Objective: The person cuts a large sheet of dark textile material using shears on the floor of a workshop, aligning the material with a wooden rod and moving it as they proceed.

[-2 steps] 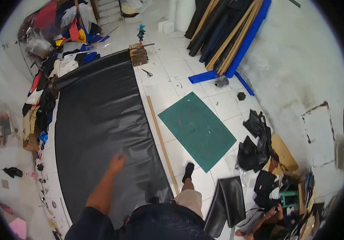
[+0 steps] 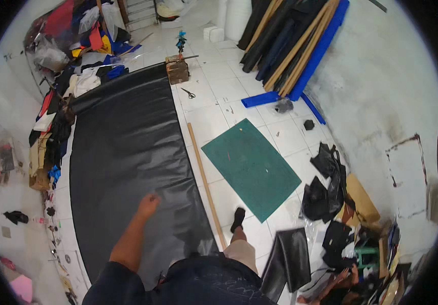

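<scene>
At your far left a pile of scraps [image 2: 51, 147] lines the wall, just beside the long edge of the black sheet [image 2: 122, 147]. The sheet lies unrolled flat on the tiled floor, running away from you to its roll [image 2: 109, 87] at the far end. Your left hand [image 2: 149, 204] rests on the near part of the sheet, a little in from its right edge. The arm is stretched forward and the fingers look loosely curled with the knuckles up. They press on the material and grip nothing, though the hand is too small to tell how far it is closed. Judging by this, you are at the stage of flattening or steadying the sheet. Any next move calls for keeping the surface smooth, since shiny ripples show around your hand and nearer your body. It also calls for watching the edge that lies alongside the wooden stick [image 2: 206, 183]. That stick lies on the tiles along the sheet's right side, touching or just beside it. Beyond it, further right, a wood block [image 2: 178, 72] sits at the roll's end with scissors [image 2: 188, 93] near it on the floor. The green mat [image 2: 251, 168] lies apart from the stick. Your socked foot [image 2: 238, 219] stands between stick and mat. Your right hand is out of sight.
</scene>
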The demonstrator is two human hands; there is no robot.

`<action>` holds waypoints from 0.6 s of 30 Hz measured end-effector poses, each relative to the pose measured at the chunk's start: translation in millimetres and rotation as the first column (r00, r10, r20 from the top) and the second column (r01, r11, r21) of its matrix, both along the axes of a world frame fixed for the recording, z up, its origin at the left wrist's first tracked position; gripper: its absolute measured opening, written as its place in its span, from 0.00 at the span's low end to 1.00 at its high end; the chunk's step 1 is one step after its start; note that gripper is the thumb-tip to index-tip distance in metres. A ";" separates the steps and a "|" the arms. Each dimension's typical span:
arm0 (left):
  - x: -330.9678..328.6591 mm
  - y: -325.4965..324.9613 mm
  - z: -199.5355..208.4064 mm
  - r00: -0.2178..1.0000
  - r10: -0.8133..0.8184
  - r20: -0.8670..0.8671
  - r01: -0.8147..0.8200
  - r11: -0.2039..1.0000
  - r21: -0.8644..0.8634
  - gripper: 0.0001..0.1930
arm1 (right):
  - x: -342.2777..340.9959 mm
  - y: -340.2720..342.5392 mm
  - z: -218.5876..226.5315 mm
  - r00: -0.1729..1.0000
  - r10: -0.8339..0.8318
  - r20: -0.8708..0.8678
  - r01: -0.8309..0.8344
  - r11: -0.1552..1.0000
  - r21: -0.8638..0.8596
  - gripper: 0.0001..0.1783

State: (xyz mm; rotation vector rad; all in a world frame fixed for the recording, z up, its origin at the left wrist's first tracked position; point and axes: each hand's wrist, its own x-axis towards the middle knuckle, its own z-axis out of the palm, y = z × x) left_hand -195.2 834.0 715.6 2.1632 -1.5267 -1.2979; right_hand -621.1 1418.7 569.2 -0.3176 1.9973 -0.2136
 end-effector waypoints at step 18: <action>-105.7 -5.5 -179.5 0.970 -0.212 0.120 0.095 0.783 0.615 0.27 | -470.9 -942.5 94.9 0.715 0.197 -0.670 -0.627 0.605 -0.491 0.14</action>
